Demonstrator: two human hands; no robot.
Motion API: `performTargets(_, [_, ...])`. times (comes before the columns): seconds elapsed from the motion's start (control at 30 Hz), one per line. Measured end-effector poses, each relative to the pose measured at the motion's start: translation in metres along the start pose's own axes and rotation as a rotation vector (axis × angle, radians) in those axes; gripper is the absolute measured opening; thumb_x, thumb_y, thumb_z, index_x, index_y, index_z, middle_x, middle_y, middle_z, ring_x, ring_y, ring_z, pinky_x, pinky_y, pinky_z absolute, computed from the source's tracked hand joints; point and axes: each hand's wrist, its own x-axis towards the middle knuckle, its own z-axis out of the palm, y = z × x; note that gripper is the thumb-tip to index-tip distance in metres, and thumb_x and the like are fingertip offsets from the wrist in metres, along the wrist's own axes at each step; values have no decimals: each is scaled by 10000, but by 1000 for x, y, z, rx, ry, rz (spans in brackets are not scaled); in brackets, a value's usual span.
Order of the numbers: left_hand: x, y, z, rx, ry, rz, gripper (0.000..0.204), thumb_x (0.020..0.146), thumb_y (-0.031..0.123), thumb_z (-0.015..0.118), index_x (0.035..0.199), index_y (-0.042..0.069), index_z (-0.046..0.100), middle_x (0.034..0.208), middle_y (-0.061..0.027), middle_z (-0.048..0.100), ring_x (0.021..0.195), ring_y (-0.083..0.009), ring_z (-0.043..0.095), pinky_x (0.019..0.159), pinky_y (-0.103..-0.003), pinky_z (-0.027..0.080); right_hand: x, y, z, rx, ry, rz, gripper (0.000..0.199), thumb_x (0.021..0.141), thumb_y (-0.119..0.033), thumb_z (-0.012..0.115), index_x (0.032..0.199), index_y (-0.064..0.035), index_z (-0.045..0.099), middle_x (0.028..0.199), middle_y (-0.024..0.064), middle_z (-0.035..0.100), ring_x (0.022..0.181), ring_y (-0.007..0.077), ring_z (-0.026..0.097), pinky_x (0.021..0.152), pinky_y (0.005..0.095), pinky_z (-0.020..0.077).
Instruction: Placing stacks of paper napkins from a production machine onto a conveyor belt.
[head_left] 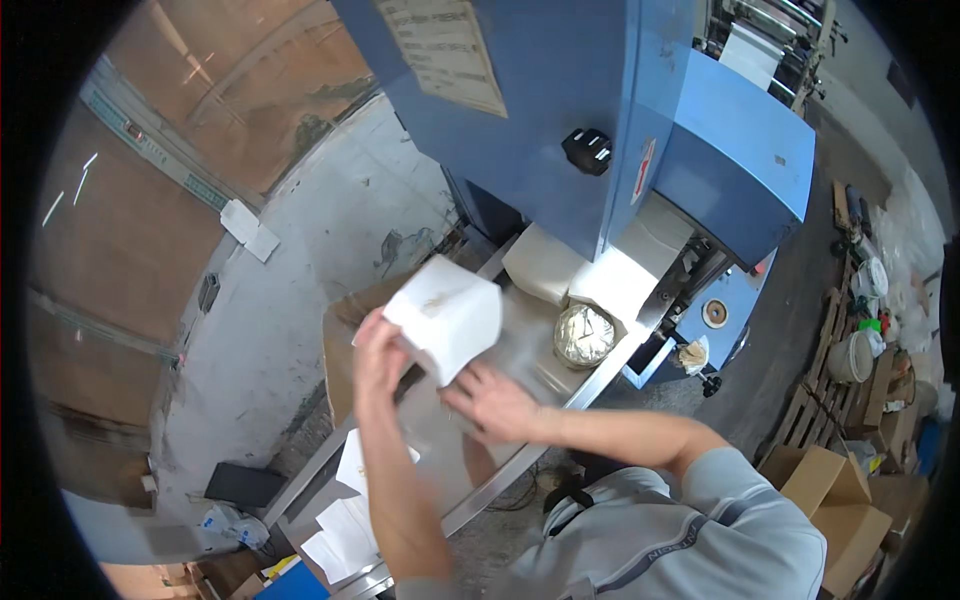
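My left hand (376,358) grips a thick stack of white paper sheets (450,312) by its near left edge and holds it tilted above the metal table (520,345). My right hand (492,402) lies lower, fingers spread, at the stack's underside over the table. Further white paper stacks (612,282) sit at the outlet of the big blue machine (600,120) just beyond.
A round clock-like disc (584,334) rests on the table by the machine outlet. Loose white sheets (342,525) lie at the table's near end. A brown carton (345,345) stands left of the table. Cardboard boxes (830,495), pallets and buckets (850,355) fill the right side.
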Motion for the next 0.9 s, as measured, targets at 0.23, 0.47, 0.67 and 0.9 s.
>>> performTargets(0.23, [-114, 73, -31, 569, 173, 0, 457, 709, 61, 554, 1145, -34, 656, 990, -64, 681, 859, -146, 639, 776, -260, 506, 34, 123, -33, -308, 148, 214, 588, 677, -66, 664, 1248, -4, 534, 1344, 232, 489, 1294, 419, 427, 1095, 466, 369])
performTargets(0.47, [-112, -34, -21, 967, 98, -223, 410, 766, 211, 661, 1093, -34, 682, 1030, -195, 709, 991, -287, 678, 888, -360, 509, 6, 62, -31, 305, 214, 199, 425, 934, -242, 590, 1293, -16, 562, 1185, 231, 615, 1048, 316, 628, 925, 380, 502])
performTargets(0.67, [-121, -64, 6, 618, 242, -108, 944, 866, 386, 724, 1514, -33, 181, 1441, -330, 390, 1181, -368, 569, 992, -394, 456, -19, 44, 9, 1318, -32, 792, 543, 1049, -345, 457, 1433, 37, 429, 1320, 112, 578, 1169, 168, 534, 1008, 280, 417])
performTargets(0.9, [-143, -113, 21, 220, 448, -94, 741, 1000, 560, 440, 1393, -67, 398, 1336, -188, 509, 1199, -234, 515, 1015, -338, 409, -9, 39, 46, 1413, -56, 768, 634, 1054, -427, 396, 1464, 54, 360, 1464, 155, 461, 1323, 203, 433, 1118, 307, 320])
